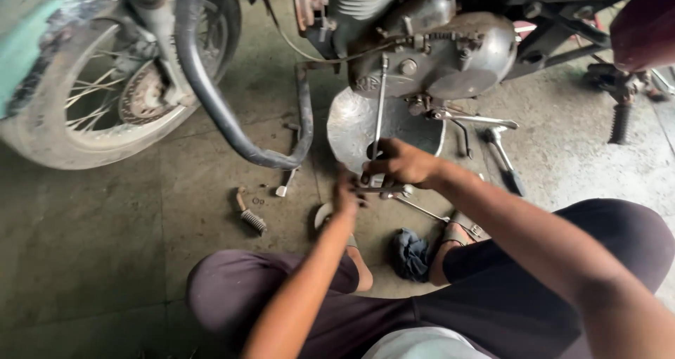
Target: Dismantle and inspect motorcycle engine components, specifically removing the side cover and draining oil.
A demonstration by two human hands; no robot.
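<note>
I squat beside a motorcycle whose grey engine case (450, 56) is straight ahead. A long metal socket wrench (380, 113) runs from a bolt on the engine down to my right hand (402, 163), which grips its lower end. My left hand (346, 194) is just below and to the left, fingers closed around a short metal tool or crossbar at the wrench's base. Under the engine sits a shallow metal pan (351, 123).
The motorcycle's front wheel (84, 106) stands at the left, and a dark exhaust pipe (232, 130) curves down to the floor. A footpeg part (249, 217), small washers, a spanner (505, 158) and a blue rag (410, 255) lie on the concrete. My knees frame the bottom.
</note>
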